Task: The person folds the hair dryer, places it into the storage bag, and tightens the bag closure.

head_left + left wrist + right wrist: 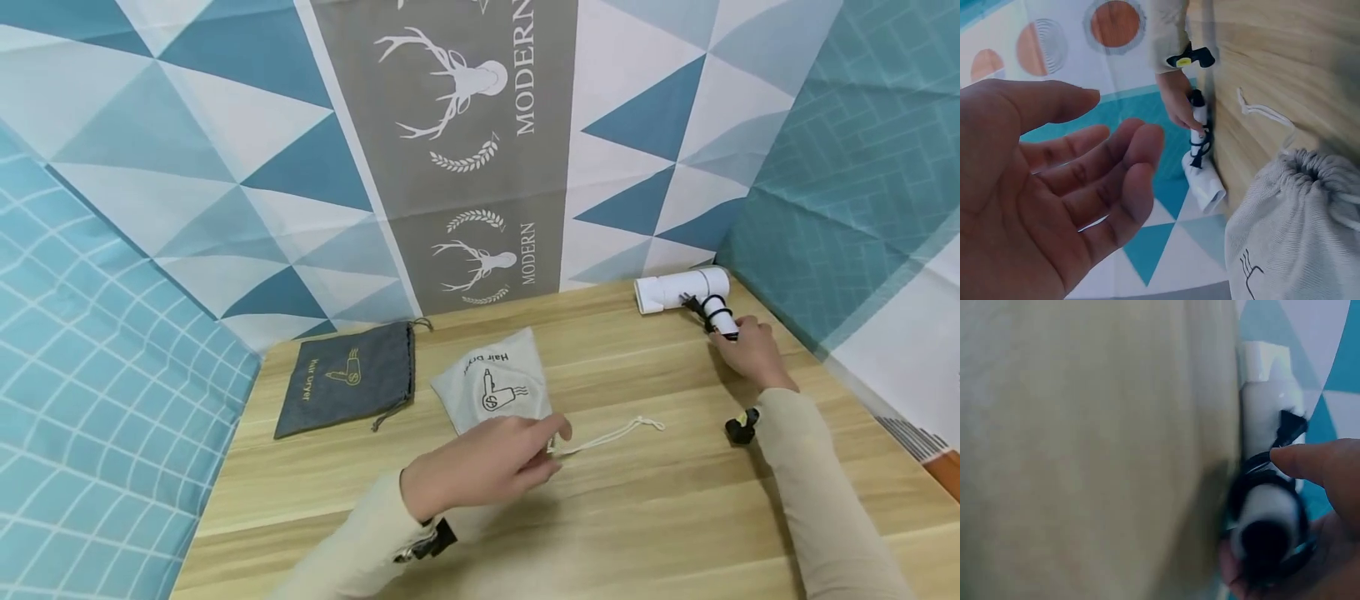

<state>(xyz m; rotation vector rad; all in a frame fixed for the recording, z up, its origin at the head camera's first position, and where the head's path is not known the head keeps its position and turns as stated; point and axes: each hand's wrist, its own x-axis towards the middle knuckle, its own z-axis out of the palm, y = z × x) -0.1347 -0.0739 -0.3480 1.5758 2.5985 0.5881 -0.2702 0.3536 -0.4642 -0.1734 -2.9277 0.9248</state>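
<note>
A white hair dryer [686,290] lies at the back right of the table, its black cord [1259,469] wound around the handle. The right hand [756,354] grips the handle's end; in the right wrist view the thumb and fingers come around it. The left hand [487,467] hovers by the mouth of a light grey drawstring pouch [504,379] printed with a hair dryer. Its fingers are loosely bent with nothing between them, as the left wrist view shows. The pouch's mouth is gathered, and its white drawstring [611,434] trails to the right.
A dark grey drawstring pouch [341,387] with gold hair dryer print lies flat at the left. The wooden table [637,517] is backed by patterned cloth walls [480,183]. Each wrist carries a small black camera mount [742,427].
</note>
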